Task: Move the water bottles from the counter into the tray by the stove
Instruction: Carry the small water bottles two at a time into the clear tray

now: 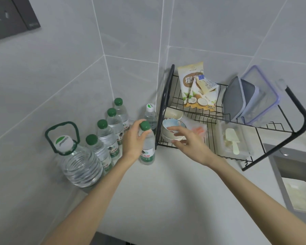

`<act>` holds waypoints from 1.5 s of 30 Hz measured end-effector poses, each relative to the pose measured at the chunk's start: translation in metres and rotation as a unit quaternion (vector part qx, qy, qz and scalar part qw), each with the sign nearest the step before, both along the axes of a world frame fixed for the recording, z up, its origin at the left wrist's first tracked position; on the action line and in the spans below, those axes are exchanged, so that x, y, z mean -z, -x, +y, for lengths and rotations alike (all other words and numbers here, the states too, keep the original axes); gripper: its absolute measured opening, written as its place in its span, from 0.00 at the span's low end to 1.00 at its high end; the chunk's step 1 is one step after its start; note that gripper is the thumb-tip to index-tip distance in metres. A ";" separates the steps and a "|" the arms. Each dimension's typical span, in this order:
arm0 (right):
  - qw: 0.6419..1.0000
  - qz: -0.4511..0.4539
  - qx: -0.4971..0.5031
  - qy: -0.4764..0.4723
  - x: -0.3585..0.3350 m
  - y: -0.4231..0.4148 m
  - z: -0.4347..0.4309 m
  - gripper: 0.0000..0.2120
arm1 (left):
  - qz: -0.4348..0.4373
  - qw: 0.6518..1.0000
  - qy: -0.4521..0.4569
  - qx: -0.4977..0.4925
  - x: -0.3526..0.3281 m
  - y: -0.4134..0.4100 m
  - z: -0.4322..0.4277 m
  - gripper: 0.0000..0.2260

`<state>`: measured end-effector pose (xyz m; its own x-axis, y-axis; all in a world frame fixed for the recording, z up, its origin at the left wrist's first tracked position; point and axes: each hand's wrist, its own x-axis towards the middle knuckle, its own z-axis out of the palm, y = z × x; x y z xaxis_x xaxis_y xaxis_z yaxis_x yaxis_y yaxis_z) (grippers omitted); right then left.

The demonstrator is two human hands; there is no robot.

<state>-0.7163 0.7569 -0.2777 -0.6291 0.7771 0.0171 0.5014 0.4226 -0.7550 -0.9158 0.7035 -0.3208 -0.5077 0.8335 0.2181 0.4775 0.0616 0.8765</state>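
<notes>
Several small green-capped water bottles (106, 137) stand in a row along the left wall of the white counter (166, 191). My left hand (133, 140) grips the neck of one more green-capped bottle (147, 147), upright on the counter just right of the row. A white-capped bottle (150, 115) stands in the corner behind it. My right hand (187, 140) hovers with fingers spread, holding nothing, in front of the black wire rack (254, 128). A large jug (78, 161) with a green handle stands at the row's near end.
The rack holds snack bags (194, 89), plastic containers (251, 98), a bowl (171, 126) and a clear box with a spatula (233, 142). A sink (293, 167) with a white tray (300, 193) lies at the right edge. Tiled walls close the corner.
</notes>
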 end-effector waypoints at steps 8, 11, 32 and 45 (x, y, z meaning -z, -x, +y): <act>0.996 -0.018 0.083 0.020 0.016 -0.062 -0.007 0.19 | -0.052 0.990 0.036 0.126 0.005 -0.079 0.014 0.16; 0.992 -0.014 0.120 0.025 0.018 -0.086 -0.006 0.19 | -0.054 0.986 0.045 0.148 0.004 -0.109 0.025 0.16; 0.989 0.028 0.146 0.000 0.033 -0.086 0.008 0.19 | -0.075 0.986 0.060 0.136 0.027 -0.079 0.027 0.10; 0.978 -0.018 0.185 -0.093 0.054 -0.066 0.012 0.13 | -0.078 0.991 0.113 0.006 0.028 0.024 0.105 0.26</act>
<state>-0.6500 0.7691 -0.3315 -0.3089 0.9369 0.1638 0.6702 0.3366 -0.6615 -0.9396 0.8089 -0.3483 -0.5106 0.8581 -0.0546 0.3397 0.2596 0.9040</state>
